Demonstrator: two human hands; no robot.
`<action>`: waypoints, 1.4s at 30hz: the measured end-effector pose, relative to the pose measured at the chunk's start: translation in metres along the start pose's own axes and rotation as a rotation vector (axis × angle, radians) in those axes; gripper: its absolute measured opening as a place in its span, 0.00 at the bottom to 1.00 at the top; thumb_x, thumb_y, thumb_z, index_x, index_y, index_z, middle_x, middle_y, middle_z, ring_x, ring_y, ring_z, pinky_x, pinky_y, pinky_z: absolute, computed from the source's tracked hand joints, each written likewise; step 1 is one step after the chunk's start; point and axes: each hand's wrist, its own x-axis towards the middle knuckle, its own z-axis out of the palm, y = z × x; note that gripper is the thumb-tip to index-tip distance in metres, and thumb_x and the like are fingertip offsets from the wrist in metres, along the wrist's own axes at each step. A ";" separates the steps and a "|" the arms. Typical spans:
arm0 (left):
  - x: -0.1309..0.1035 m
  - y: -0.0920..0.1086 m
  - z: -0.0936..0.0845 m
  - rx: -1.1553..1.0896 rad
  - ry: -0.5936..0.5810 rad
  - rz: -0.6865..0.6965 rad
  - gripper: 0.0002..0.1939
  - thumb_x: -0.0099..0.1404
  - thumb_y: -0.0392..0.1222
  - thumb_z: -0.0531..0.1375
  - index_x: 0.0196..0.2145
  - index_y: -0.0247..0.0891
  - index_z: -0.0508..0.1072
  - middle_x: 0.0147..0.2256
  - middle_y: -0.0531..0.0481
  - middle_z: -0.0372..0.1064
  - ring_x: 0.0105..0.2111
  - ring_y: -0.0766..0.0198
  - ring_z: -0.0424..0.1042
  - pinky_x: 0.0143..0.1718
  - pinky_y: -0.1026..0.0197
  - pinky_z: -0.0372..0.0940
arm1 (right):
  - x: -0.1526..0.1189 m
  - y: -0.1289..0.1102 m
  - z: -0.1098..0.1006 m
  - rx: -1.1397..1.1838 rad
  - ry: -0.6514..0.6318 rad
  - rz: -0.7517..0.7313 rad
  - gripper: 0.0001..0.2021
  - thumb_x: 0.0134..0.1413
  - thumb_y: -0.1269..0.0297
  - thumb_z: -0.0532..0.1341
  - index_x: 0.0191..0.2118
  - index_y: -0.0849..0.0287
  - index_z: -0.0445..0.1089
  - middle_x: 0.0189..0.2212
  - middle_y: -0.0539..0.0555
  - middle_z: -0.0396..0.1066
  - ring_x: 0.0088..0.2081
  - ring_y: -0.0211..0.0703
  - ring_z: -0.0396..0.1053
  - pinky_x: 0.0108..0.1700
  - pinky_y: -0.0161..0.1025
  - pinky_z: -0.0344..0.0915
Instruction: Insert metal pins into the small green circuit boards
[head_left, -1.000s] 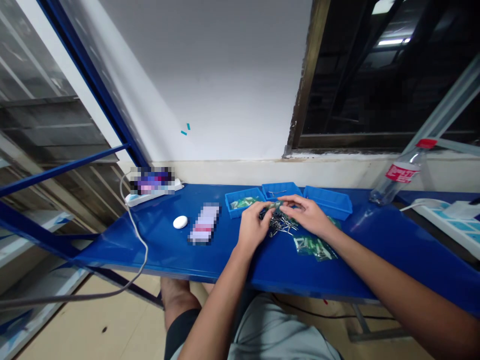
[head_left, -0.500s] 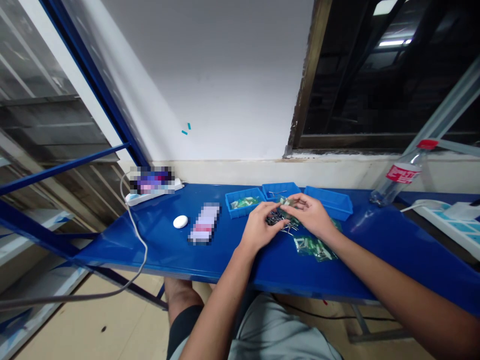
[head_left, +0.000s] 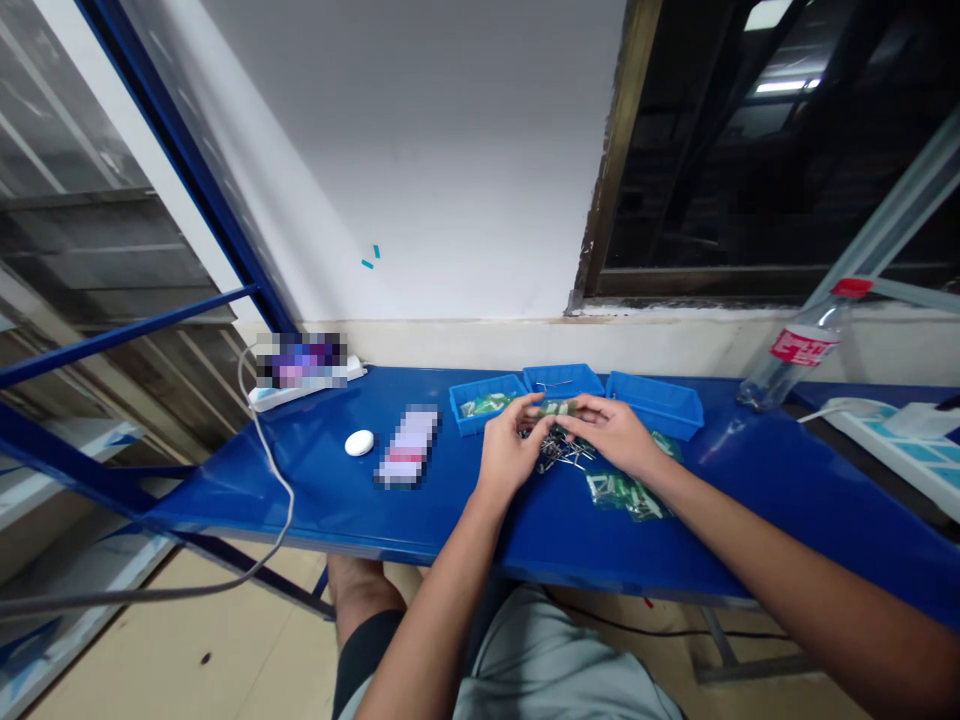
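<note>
Between my two hands is a small clear greenish plastic bag with pale pieces inside. My left hand pinches its left end between thumb and fingers. On the other end, my right hand is closed in the same way. Under the hands lies a loose heap of thin metal pins or screws on the blue table. Several similar filled bags lie beside and partly beneath my right wrist. Just behind my left hand stands a blue tray with more such bags in it.
A middle blue tray holds a few thin metal pieces; another blue tray stands right of it. A plastic bottle and a power strip are at the right. A phone, white round case and grey cable lie left.
The bag, earlier mostly covered by my fingers, is now stretched out level between both hands. My left fingers have shifted to its left end, and more of the metal heap shows.
</note>
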 end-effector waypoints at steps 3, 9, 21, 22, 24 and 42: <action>0.000 0.003 -0.001 0.115 0.054 0.070 0.15 0.71 0.40 0.64 0.54 0.41 0.75 0.50 0.43 0.77 0.48 0.57 0.78 0.48 0.56 0.76 | 0.001 0.004 -0.001 0.000 0.099 0.005 0.21 0.49 0.46 0.74 0.38 0.58 0.74 0.31 0.52 0.76 0.28 0.40 0.73 0.34 0.40 0.74; -0.002 0.005 -0.003 0.219 -0.108 0.147 0.20 0.67 0.44 0.68 0.56 0.43 0.76 0.53 0.44 0.77 0.51 0.54 0.77 0.54 0.53 0.73 | -0.001 0.003 0.002 0.014 0.070 -0.029 0.20 0.49 0.49 0.75 0.41 0.57 0.75 0.37 0.55 0.79 0.38 0.47 0.78 0.43 0.43 0.77; -0.002 0.001 -0.003 0.019 -0.025 -0.082 0.15 0.72 0.47 0.62 0.53 0.40 0.73 0.39 0.48 0.81 0.37 0.59 0.80 0.38 0.61 0.73 | 0.001 0.004 0.003 0.005 0.009 -0.023 0.21 0.47 0.47 0.75 0.40 0.59 0.77 0.36 0.55 0.78 0.35 0.45 0.75 0.40 0.42 0.75; -0.002 0.002 -0.003 0.018 -0.023 -0.087 0.15 0.72 0.47 0.62 0.52 0.40 0.73 0.38 0.48 0.81 0.36 0.59 0.80 0.37 0.61 0.73 | 0.001 0.004 0.003 0.002 0.008 -0.020 0.21 0.47 0.47 0.75 0.38 0.59 0.77 0.34 0.54 0.77 0.33 0.43 0.74 0.39 0.42 0.74; -0.002 0.003 -0.002 0.016 -0.012 -0.080 0.12 0.72 0.47 0.63 0.49 0.39 0.75 0.38 0.48 0.81 0.37 0.59 0.80 0.38 0.61 0.73 | 0.001 0.002 0.002 -0.006 0.034 -0.018 0.21 0.46 0.46 0.75 0.36 0.59 0.76 0.31 0.53 0.76 0.30 0.42 0.72 0.37 0.41 0.73; 0.006 -0.010 -0.031 0.833 0.178 0.044 0.15 0.77 0.47 0.55 0.49 0.45 0.81 0.52 0.44 0.78 0.54 0.49 0.69 0.59 0.42 0.60 | -0.003 -0.004 -0.007 -0.752 -0.041 -0.377 0.08 0.66 0.61 0.62 0.43 0.53 0.79 0.37 0.55 0.79 0.42 0.51 0.74 0.48 0.51 0.70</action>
